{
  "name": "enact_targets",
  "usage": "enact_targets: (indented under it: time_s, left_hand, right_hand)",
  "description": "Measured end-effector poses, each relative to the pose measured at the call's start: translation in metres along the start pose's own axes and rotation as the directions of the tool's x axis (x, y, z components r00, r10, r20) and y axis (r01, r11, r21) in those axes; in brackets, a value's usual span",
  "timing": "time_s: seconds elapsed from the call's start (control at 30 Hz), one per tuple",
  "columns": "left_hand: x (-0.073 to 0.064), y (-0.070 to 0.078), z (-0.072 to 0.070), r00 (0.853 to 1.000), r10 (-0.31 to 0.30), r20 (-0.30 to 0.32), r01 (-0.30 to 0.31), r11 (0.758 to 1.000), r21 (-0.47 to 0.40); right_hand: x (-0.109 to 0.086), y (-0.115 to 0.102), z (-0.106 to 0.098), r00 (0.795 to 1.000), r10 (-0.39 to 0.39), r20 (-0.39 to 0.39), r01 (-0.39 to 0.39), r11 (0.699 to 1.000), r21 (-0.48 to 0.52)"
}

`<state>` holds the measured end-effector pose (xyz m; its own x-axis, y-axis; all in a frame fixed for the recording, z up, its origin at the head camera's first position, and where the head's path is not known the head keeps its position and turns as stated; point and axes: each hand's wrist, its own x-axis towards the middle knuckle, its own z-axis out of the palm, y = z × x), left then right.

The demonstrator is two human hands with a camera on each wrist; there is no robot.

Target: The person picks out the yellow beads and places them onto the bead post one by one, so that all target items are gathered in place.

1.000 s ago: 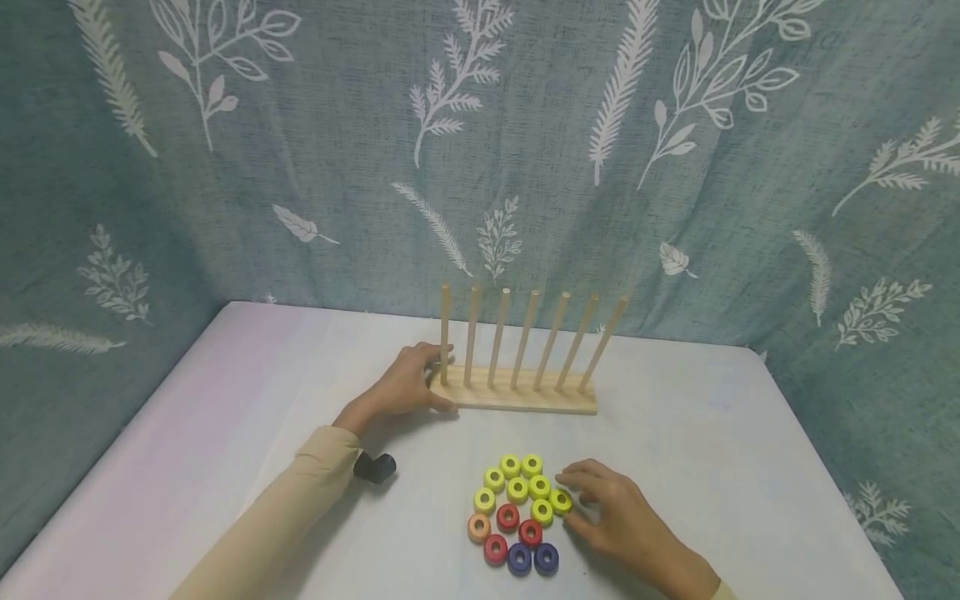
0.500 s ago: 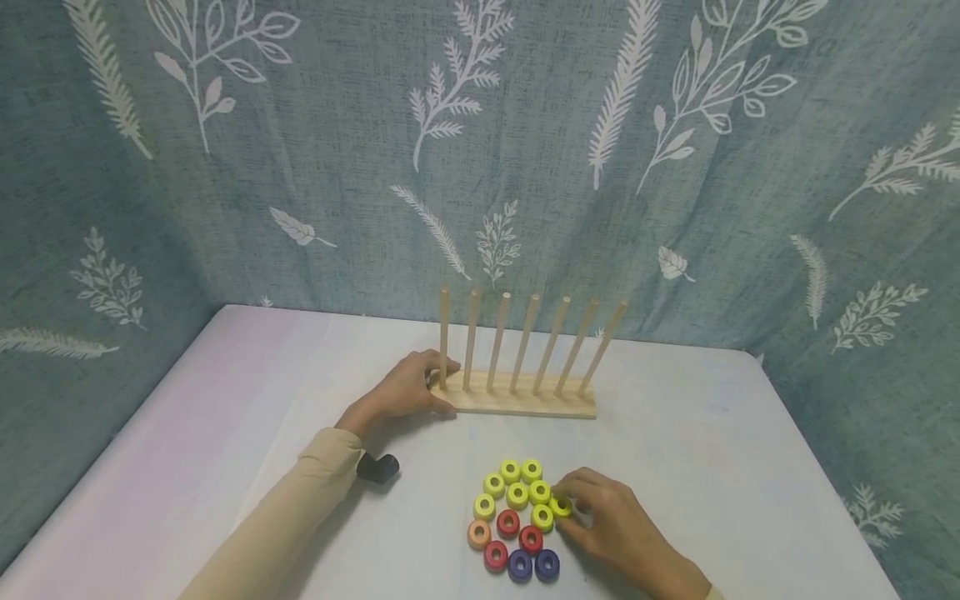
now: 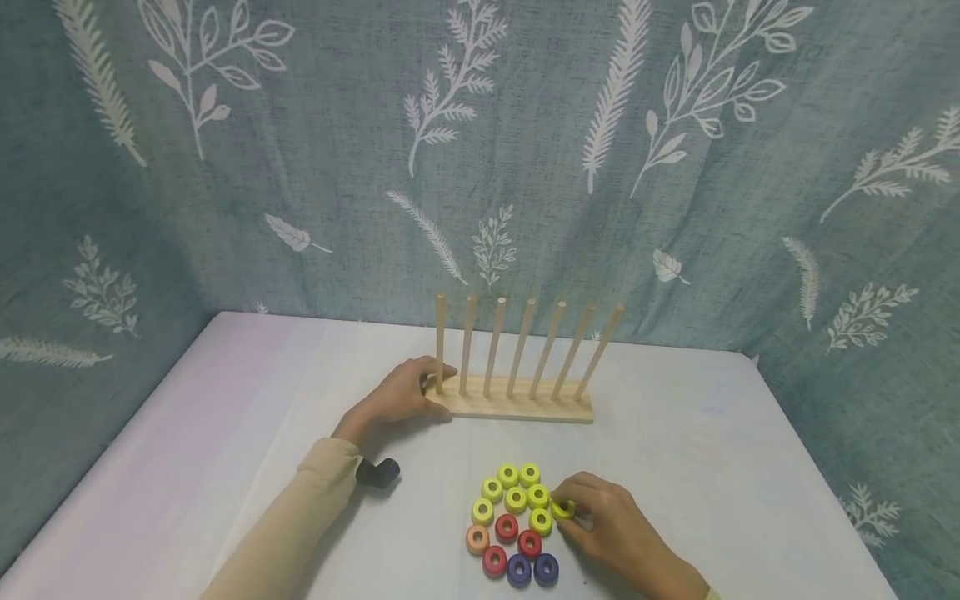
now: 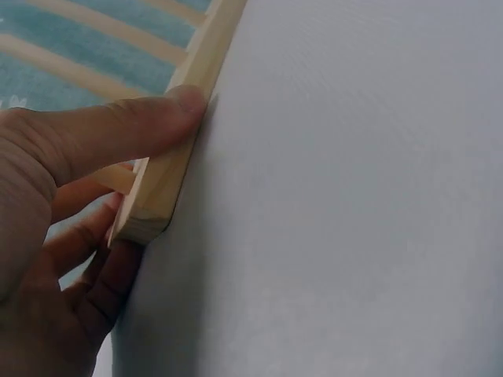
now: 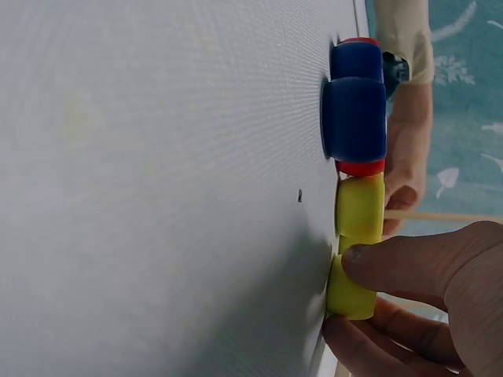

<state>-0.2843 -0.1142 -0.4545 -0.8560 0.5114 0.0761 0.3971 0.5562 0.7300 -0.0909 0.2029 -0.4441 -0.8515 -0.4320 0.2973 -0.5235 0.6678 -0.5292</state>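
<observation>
A wooden peg rack [image 3: 517, 408], a flat base with a row of several upright bare dowels, stands on the white table. My left hand [image 3: 397, 392] grips its left end; in the left wrist view the thumb [image 4: 149, 126] presses the front edge of the base and the other fingers reach around behind. At the right side of a cluster of small rings, my right hand [image 3: 611, 517] pinches a yellow ring [image 5: 351, 294] between thumb and fingers. That ring looks slightly tilted in the head view, and the fingers partly cover it.
Beside the right hand lie several more yellow rings [image 3: 515, 500], red rings [image 3: 494, 562], two dark blue rings [image 3: 519, 571] and one orange ring [image 3: 477, 540]. A black device [image 3: 378, 472] sits at the left wrist. Patterned teal cloth [image 3: 337, 167] hangs around the table [image 3: 712, 467].
My right hand has closed its thumb and fingers on the rightmost yellow ring, which has tipped a little. The left hand keeps its place at the rack. The head view has shifted slightly.
</observation>
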Motion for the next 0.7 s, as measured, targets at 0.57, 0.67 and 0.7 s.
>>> enact_targets:
  time_s: [0.57,0.67,0.7]
  left_hand:
    - [-0.001,-0.007,0.005,0.999,0.030,-0.023,-0.031,0.999,-0.018]
    - [-0.001,-0.008,0.004,0.999,0.041,-0.019,-0.041,0.999,-0.035]
    - [-0.001,-0.008,0.003,0.999,0.045,-0.016,-0.046,0.998,-0.036]
  right_hand:
    - [0.004,0.012,-0.010,0.998,-0.004,-0.055,0.004,1.000,-0.001]
    - [0.008,0.014,-0.016,0.996,-0.010,-0.091,0.009,1.000,-0.014]
    - [0.010,0.014,-0.018,0.995,-0.020,-0.098,0.018,1.000,-0.021]
